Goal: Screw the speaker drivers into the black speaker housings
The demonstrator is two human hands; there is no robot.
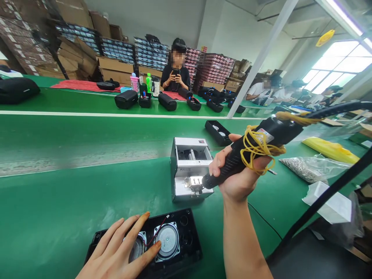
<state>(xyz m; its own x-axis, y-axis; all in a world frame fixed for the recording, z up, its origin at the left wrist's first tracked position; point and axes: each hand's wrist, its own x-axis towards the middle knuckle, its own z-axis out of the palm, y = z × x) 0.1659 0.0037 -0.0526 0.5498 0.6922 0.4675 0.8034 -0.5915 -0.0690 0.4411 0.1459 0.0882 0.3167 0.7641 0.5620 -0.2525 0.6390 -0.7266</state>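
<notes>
My right hand is wrapped round a black electric screwdriver with yellow cord wound about its body. The screwdriver's tip points down-left at the front of a silver screw feeder; whether it touches a screw there is too small to tell. My left hand lies with fingers spread over a black speaker housing on the green bench. Two round speaker drivers sit in the housing, one in plain sight and the other partly under my fingers. A thin red and black wire runs between them.
Another black housing lies behind the feeder. To the right are a bag of screws, a yellow bag and a white tray. Finished-looking black speakers line the far bench, where a person holds a phone.
</notes>
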